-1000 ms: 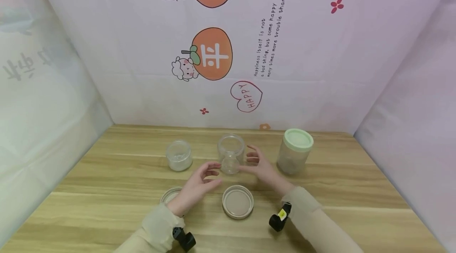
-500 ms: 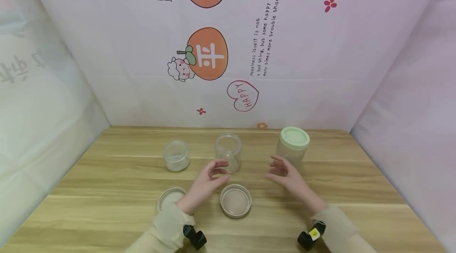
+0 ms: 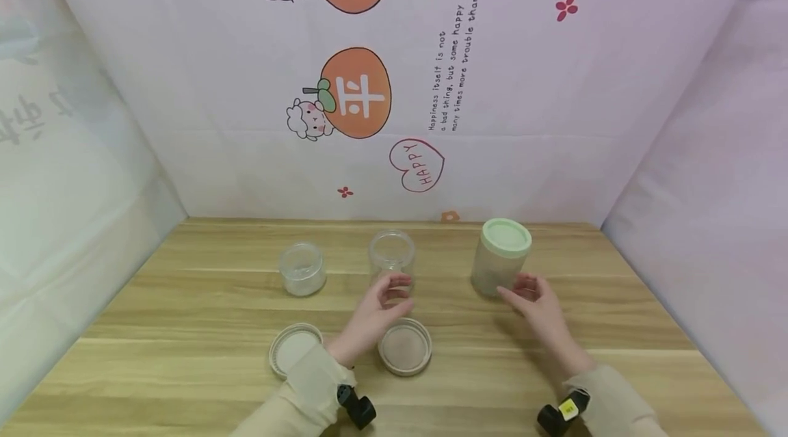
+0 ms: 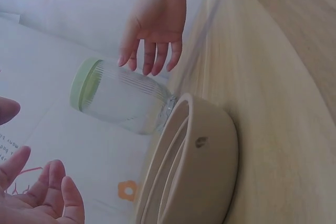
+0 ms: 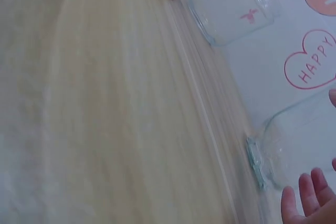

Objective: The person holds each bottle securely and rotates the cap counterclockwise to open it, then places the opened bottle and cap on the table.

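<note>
In the head view my right hand (image 3: 544, 303) reaches to the lower right side of a clear jar (image 3: 495, 273) with a light green lid (image 3: 506, 236). Its fingers are loosely bent, and in the left wrist view they hang apart beside the upright jar (image 4: 126, 95). My left hand (image 3: 377, 314), relaxed and holding nothing, hovers in front of an uncovered clear jar (image 3: 392, 252), overlapping its lower part. Close below that hand lies a round beige lid (image 3: 405, 349), its hollow side up. The right wrist view catches the right fingers (image 5: 310, 198) near the jar's base.
A shorter clear jar (image 3: 301, 273) without a lid stands at the left. In front of it lies another beige lid (image 3: 292, 349), partly behind the left sleeve (image 3: 314, 382). A printed cloth (image 3: 505, 115) hangs behind the wooden table (image 3: 203, 314).
My right hand has moved from the middle jar rightward to the green-lidded jar. My left hand has shifted slightly right. The view has turned a little, and the jars stay in place.
</note>
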`<state>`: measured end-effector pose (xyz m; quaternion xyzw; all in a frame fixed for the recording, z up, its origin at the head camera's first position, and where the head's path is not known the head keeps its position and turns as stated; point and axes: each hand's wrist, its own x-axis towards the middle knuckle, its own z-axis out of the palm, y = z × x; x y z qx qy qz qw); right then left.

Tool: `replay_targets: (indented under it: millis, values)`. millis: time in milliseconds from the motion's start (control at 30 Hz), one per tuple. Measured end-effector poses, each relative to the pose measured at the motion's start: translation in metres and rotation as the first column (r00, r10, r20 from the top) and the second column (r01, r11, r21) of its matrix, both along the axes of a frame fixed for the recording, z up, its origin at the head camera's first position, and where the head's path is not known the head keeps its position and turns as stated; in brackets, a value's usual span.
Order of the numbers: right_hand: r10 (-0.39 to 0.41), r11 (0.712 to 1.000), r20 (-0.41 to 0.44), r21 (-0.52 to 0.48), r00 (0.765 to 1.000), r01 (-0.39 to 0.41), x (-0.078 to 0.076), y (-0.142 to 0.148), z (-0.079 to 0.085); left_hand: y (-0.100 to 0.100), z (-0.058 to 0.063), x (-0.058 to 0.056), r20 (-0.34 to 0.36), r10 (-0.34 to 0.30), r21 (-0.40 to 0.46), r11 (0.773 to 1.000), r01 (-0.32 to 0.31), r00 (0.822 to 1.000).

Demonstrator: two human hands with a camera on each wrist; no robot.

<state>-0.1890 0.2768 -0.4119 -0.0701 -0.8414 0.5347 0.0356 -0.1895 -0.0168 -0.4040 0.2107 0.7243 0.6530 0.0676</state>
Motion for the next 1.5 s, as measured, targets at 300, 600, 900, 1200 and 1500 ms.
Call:
replay_targets:
  millis: [300,600,900,1200,1500]
  values:
    - [0.018,1.000,0.029,0.001,0.999,-0.018,-0.019,0.013,-0.007,0.009,0.001,0.002,-0.002,-0.007,0.000,1.000,0.007,1.000]
    - [0.064,0.997,0.032,-0.038,0.997,-0.063,-0.040,0.012,-0.009,0.021,0.004,0.001,-0.045,-0.046,-0.009,0.999,0.045,0.998]
    - [0.065,0.991,-0.116,-0.112,0.991,-0.078,-0.049,0.001,-0.015,0.028,0.006,0.002,-0.047,-0.075,-0.014,0.997,0.075,0.996]
    - [0.114,0.978,-0.207,-0.150,0.972,-0.147,-0.049,-0.011,-0.016,0.032,0.013,0.005,-0.052,-0.113,-0.003,0.994,0.113,0.992]
    - [0.174,0.975,-0.167,-0.109,0.970,-0.194,-0.038,-0.006,-0.017,0.025,0.012,0.005,-0.070,-0.101,-0.043,0.994,0.098,0.992]
